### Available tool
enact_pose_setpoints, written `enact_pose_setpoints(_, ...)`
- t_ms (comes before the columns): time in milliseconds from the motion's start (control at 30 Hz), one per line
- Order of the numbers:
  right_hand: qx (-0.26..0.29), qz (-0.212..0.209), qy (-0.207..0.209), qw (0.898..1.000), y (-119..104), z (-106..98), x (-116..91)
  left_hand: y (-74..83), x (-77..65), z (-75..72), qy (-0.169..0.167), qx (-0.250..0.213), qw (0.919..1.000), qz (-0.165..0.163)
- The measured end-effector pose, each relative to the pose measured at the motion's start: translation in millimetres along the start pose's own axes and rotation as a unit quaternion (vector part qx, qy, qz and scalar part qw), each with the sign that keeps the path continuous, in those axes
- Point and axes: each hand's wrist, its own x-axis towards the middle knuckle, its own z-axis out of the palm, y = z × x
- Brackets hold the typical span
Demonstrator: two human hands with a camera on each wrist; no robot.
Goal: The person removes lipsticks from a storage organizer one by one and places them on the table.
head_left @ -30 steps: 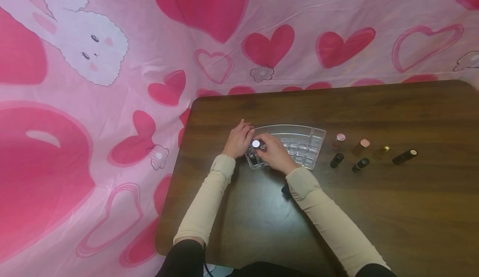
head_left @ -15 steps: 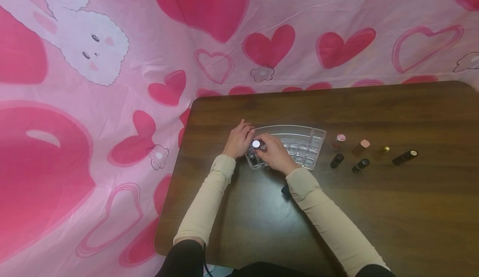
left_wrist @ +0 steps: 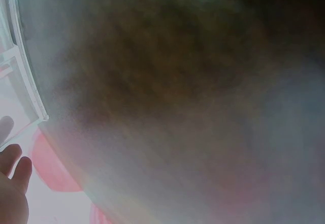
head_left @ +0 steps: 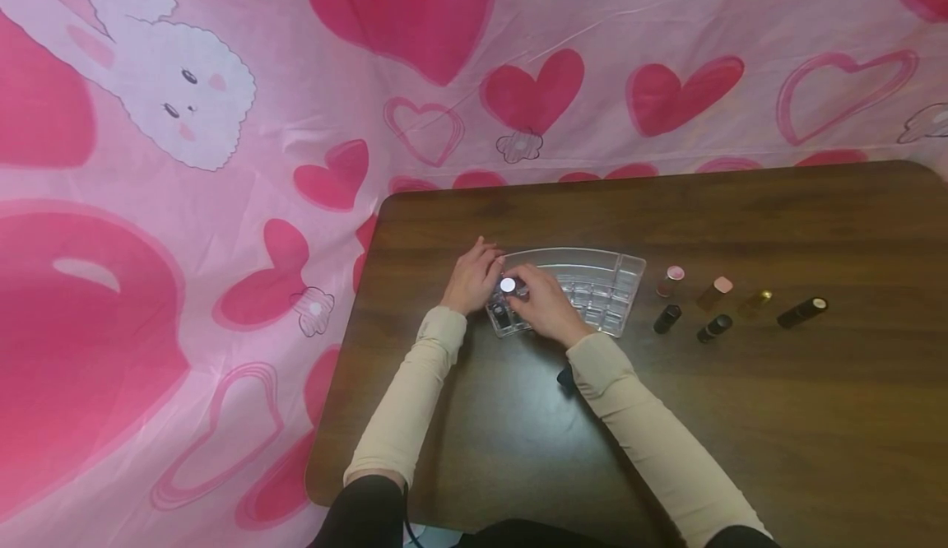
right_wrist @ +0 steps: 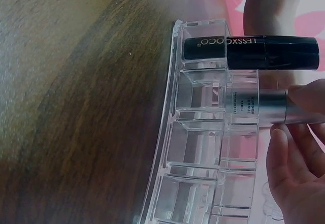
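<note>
A clear acrylic organizer with a curved back and many small compartments stands on the brown table. My right hand pinches a silver lipstick tube between thumb and fingers; in the head view its pale round end faces up. The tube's lower part sits behind clear walls in the row behind the front one, by the left end. A black lipstick with printed lettering stands in the front corner compartment. At the organizer's left side rests my left hand, its fingers extended; the left wrist view is mostly blurred.
Right of the organizer stand a pink-capped tube, a rose-capped tube, a gold tube and several black tubes. A small dark object lies partly hidden by the right sleeve. Heart-printed pink cloth hangs behind.
</note>
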Motion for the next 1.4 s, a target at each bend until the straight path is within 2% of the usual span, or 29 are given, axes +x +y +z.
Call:
enact_pose_setpoints(667, 0.009, 0.000, 0.014, 1.000, -3.6, -3.0, -1.7, 2.1, -0.4, -0.9, 0.002, -0.006, 1.0000, 0.001)
enact_pose_setpoints(1400, 0.027, 0.022, 0.005, 0.999, -11.1, -7.3, -2.8, -0.8, 1.5, 1.3, 0.009, -0.001, 0.9999, 0.008)
